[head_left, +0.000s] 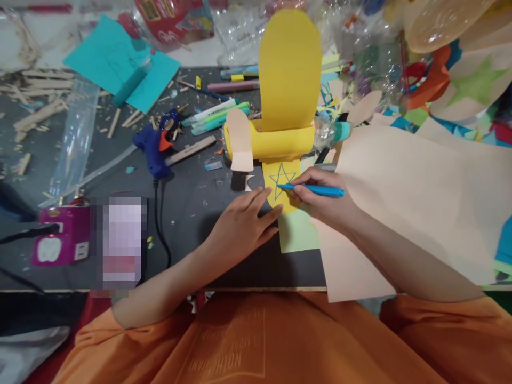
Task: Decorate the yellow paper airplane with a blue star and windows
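A blue pen (320, 190) is held in my right hand (326, 200), its tip on a yellow paper flap (276, 200). A blue star outline (282, 181) is drawn there. My left hand (250, 216) lies with fingers spread at the flap's lower left edge. The flap joins a plastic bottle wrapped in yellow paper (284, 140), lying on its side with a teal cap (342, 131) to the right. A tall rounded yellow paper piece (290, 69) extends beyond it, and a beige strip (240, 138) sits at its left end. Pale green paper (298, 232) lies underneath.
A blue glue gun (154, 149) with its cord lies left, near several markers (220, 114). A purple box (62, 234) stands at far left. Large beige paper (416, 197) covers the right side. Teal paper (120, 58), wood scraps (44, 101) and plastic bottles (240, 32) lie behind.
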A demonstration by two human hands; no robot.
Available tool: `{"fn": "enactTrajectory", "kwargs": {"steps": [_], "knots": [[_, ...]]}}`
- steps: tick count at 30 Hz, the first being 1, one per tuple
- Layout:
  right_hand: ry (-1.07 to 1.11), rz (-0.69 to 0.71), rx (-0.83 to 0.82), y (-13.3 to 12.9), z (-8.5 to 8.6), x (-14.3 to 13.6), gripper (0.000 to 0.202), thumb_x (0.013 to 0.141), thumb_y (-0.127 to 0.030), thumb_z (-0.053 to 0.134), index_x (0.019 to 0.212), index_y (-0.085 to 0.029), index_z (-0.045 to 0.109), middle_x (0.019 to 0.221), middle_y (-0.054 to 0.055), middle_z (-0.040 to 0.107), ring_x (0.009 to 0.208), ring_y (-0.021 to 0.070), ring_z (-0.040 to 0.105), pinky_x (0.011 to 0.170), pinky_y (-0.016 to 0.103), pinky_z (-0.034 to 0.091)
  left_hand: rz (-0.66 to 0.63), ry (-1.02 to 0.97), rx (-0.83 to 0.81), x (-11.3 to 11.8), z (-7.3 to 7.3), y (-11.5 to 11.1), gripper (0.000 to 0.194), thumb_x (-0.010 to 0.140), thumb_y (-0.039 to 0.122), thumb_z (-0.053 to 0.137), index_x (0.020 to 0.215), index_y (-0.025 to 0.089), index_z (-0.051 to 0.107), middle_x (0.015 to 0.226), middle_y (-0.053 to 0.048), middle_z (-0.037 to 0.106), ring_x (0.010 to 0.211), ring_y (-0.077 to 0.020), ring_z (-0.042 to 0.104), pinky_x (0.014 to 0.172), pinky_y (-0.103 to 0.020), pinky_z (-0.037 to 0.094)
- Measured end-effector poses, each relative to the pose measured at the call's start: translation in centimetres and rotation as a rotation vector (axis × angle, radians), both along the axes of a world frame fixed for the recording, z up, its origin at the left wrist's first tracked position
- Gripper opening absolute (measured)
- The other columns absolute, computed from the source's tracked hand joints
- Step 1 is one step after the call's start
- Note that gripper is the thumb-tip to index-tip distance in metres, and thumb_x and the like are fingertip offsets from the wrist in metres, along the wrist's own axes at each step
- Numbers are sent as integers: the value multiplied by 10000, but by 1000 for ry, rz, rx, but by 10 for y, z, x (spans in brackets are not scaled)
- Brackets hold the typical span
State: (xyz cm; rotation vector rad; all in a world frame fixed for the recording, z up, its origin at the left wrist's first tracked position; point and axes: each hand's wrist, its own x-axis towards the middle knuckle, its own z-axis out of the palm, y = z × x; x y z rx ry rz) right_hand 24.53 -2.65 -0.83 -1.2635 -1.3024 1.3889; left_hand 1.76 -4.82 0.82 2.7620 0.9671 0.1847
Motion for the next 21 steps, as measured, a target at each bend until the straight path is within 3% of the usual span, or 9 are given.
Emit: {"fn": "enactTrajectory", "kwargs": {"steps": [13, 21], "knots": [[-99, 22, 78, -2, 0, 0, 248, 800, -421, 779, 706, -202, 708, 669, 12, 683, 607, 133, 577, 553, 275, 447, 10, 3, -11, -1, 2, 0, 377, 966, 243, 665, 1340, 193, 666, 1466, -208, 597, 1357, -368, 599, 1067, -510, 568], [-133, 60, 37, -4, 5, -1, 184, 776, -357, 745, 677, -208, 702, 630, 2, 668, 591, 131, 542, 532, 265, 433, 43, -13, -64, 0, 2, -2, 402, 945, 225, 692, 1347, 225, 665, 1497, -189, 577, 1388, -359, 578, 1107, -519, 546]]}}
